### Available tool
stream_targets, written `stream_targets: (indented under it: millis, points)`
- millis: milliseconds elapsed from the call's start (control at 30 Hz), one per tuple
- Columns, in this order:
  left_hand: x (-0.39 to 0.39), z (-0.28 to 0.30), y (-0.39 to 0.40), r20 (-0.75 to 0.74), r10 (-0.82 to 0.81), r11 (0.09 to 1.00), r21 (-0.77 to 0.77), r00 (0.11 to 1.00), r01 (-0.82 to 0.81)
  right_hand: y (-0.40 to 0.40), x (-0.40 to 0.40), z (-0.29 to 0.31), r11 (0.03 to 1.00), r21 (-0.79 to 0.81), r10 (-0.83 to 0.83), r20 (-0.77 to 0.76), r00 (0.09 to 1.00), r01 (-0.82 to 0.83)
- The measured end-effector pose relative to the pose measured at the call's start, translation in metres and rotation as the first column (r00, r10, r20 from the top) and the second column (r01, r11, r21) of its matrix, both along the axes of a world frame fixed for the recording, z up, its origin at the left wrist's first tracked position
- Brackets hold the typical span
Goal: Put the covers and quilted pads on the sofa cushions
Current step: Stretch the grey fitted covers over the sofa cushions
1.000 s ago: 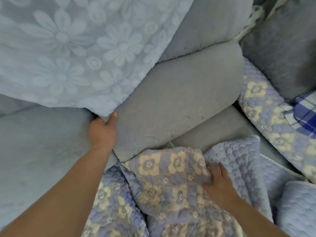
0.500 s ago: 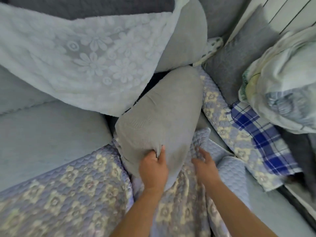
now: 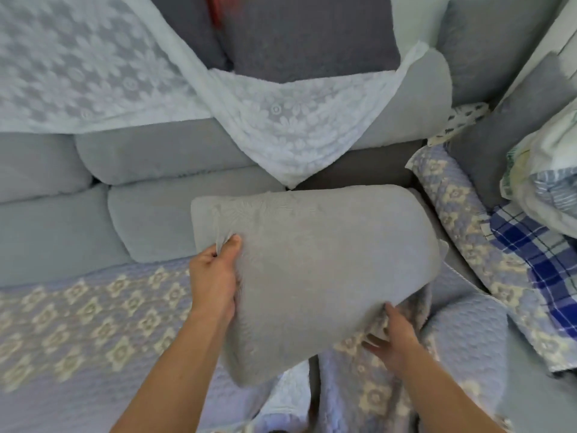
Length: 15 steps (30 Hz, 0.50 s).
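A grey sofa cushion (image 3: 315, 260) is lifted off the seat in the middle of the view, tilted toward me. My left hand (image 3: 215, 276) pinches the fabric at its left edge between thumb and fingers. My right hand (image 3: 390, 335) grips the cushion's lower right corner from beneath, its fingers partly hidden under the fabric. A quilted pad (image 3: 78, 332) with a cream flower pattern lies flat on the seat at the left. More of the quilted pad fabric (image 3: 359, 389) lies bunched under the cushion. A white lace cover (image 3: 281, 120) drapes over the backrest.
Grey back cushions (image 3: 162, 151) line the sofa behind. A second quilted pad (image 3: 452, 207) runs along the right side, with a blue plaid cloth (image 3: 540, 245) on it. A pile of bedding (image 3: 549, 170) sits at the far right. Dark grey pillows (image 3: 306, 35) stand at the back.
The cushion has come up off the seat and turned toward me. My left hand moved to its left edge; my right hand went from the quilted pad to the cushion's lower corner.
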State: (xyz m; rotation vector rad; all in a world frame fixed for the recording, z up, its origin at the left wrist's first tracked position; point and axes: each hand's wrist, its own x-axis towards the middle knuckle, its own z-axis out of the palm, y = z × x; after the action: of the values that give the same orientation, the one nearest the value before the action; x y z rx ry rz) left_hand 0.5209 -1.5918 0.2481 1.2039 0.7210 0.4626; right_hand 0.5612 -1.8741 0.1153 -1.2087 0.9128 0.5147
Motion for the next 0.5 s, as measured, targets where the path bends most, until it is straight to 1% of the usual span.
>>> stream_targets:
  millis: [67, 133, 167, 233, 300, 333, 367, 400, 433, 467, 500]
  points:
    - [-0.026, 0.007, 0.035, 0.024, 0.023, 1.0, -0.021, 0.999, -0.023, 0.021, -0.024, 0.004, 0.989, 0.15, -0.016, -0.012, 1.0, 0.017]
    - [-0.05, 0.008, 0.074, 0.018, 0.015, 1.0, -0.016, 1.0, -0.014, 0.049, -0.033, 0.008, 0.966, 0.259, 0.009, 0.03, 1.0, -0.016]
    - [-0.061, 0.007, 0.097, 0.014, 0.002, 1.0, -0.005, 1.0, -0.002, 0.069, -0.034, 0.011, 0.959, 0.278, 0.045, 0.052, 0.998, -0.058]
    - [-0.086, 0.003, 0.153, 0.011, -0.006, 0.999, 0.046, 1.0, 0.006, 0.119, -0.037, 0.019, 0.953, 0.249, 0.162, 0.062, 0.985, -0.173]
    - [-0.11, 0.001, 0.226, -0.009, -0.028, 0.99, 0.139, 1.0, 0.029, 0.178, -0.047, 0.02, 0.932, 0.223, 0.272, 0.087, 0.958, -0.285]
    - [-0.12, 0.0, 0.264, -0.034, -0.022, 0.977, 0.21, 0.999, 0.028, 0.207, -0.054, 0.015, 0.923, 0.198, 0.313, 0.108, 0.944, -0.329]
    - [-0.131, -0.009, 0.31, -0.104, 0.006, 0.952, 0.305, 0.995, 0.027, 0.233, -0.062, 0.011, 0.916, 0.155, 0.356, 0.114, 0.927, -0.371]
    - [-0.139, -0.02, 0.353, -0.218, 0.045, 0.906, 0.421, 0.975, 0.052, 0.256, -0.071, 0.004, 0.903, 0.11, 0.404, 0.114, 0.908, -0.415]
    - [-0.144, -0.036, 0.396, -0.388, 0.1, 0.846, 0.518, 0.916, 0.127, 0.276, -0.079, 0.001, 0.89, 0.071, 0.442, 0.105, 0.891, -0.45]
    - [-0.148, -0.055, 0.429, -0.59, 0.106, 0.801, 0.528, 0.8, 0.283, 0.292, -0.086, 0.001, 0.883, 0.052, 0.46, 0.091, 0.883, -0.466]
    - [-0.149, -0.074, 0.447, -0.768, 0.047, 0.763, 0.44, 0.639, 0.474, 0.305, -0.092, 0.003, 0.875, 0.028, 0.48, 0.078, 0.874, -0.483]
